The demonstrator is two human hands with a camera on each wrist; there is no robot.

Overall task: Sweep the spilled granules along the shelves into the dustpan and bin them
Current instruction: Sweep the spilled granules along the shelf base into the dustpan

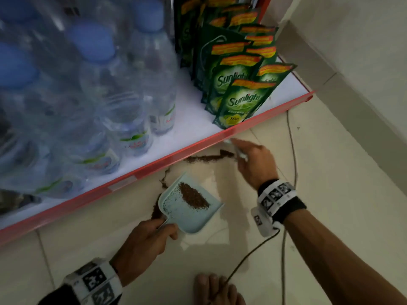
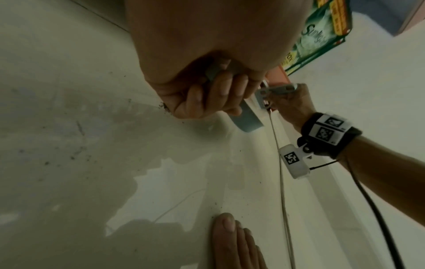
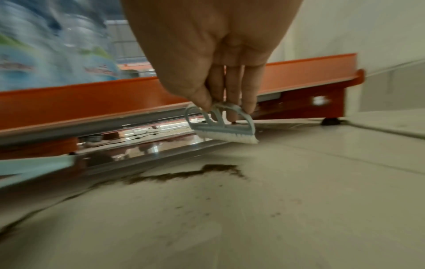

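Observation:
A pale blue dustpan (image 1: pixel 189 208) sits low over the floor tiles beside the shelf, with a heap of brown granules (image 1: pixel 195 198) inside it. My left hand (image 1: pixel 146 237) grips its handle (image 2: pixel 247 118). More spilled granules (image 1: pixel 209 158) lie in a dark line along the red shelf edge (image 1: pixel 154 166), seen also as a granule streak (image 3: pixel 190 174) on the tile. My right hand (image 1: pixel 253 161) pinches a small blue brush (image 3: pixel 224 125) with white bristles, held just above the floor past the end of that line.
Water bottles (image 1: pixel 99 102) and green Sunlight pouches (image 1: pixel 242 100) stand on the white bottom shelf. A thin cable (image 1: pixel 290 150) runs along the floor on the right by the wall (image 1: pixel 352 62). My bare foot (image 1: pixel 218 289) rests on the tile at the bottom.

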